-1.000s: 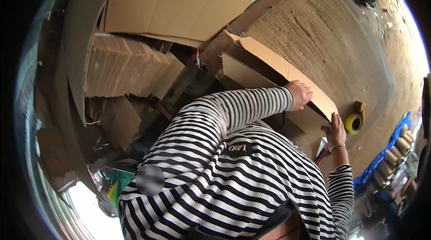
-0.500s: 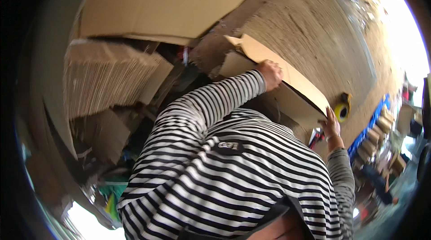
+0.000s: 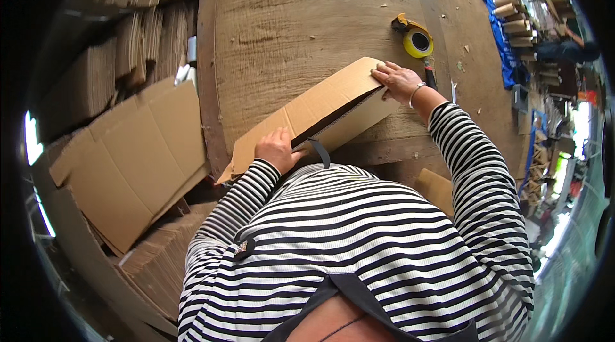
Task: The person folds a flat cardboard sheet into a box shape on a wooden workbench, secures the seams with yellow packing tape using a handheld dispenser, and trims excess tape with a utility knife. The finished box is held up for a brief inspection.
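A long brown cardboard box (image 3: 330, 98) lies across the near edge of the wooden tabletop, close against my striped shirt. A dark gap runs between its upper panel and the side facing me. My left hand (image 3: 277, 148) grips its left part, fingers on the upper panel and the thumb near the gap. My right hand (image 3: 400, 84) closes over the right end, fingertips on top and thumb underneath. A dark strap (image 3: 319, 152) hangs against the near side. Beyond my right hand lies a tape dispenser (image 3: 416, 40) with a yellow roll.
A black-handled tool (image 3: 430, 75) rests on the wooden table (image 3: 307, 15) below the dispenser. Flat cardboard sheets (image 3: 138, 156) and stacked cardboard (image 3: 157, 265) crowd the left. At the far right, several rolled brown bundles (image 3: 506, 6) sit on blue sheeting, with a person (image 3: 567, 52) nearby.
My view has turned, bringing more of the tabletop in. The box now slopes up to the right instead of down. Both hands still hold it, the left near its left end.
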Motion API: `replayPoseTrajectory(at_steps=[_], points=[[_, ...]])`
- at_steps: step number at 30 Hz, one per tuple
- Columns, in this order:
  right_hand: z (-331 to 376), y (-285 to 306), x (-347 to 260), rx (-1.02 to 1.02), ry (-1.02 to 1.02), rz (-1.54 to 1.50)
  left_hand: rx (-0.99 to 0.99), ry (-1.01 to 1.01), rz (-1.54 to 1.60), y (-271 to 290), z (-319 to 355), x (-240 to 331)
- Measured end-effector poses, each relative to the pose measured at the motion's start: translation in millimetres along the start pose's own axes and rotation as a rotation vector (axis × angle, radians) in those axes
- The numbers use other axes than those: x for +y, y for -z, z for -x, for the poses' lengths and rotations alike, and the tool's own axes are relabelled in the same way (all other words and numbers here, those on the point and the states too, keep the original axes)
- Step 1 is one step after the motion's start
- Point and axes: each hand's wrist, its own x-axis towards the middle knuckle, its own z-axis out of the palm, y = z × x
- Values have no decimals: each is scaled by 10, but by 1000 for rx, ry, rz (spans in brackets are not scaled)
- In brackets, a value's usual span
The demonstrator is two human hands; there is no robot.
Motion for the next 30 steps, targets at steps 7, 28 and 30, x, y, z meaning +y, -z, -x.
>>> replayPoseTrajectory(at_steps=[7,28,30], points=[[-71,-127,74,151,49,-130,-34,-208,161,-206,-1361,698],[-871,-762,2567,70,-760,-417,100,-360,276,-33,-1781,1213],[-741,-500,2431,-2,-663,-456,109,-352,293,-107,-1786,1145]])
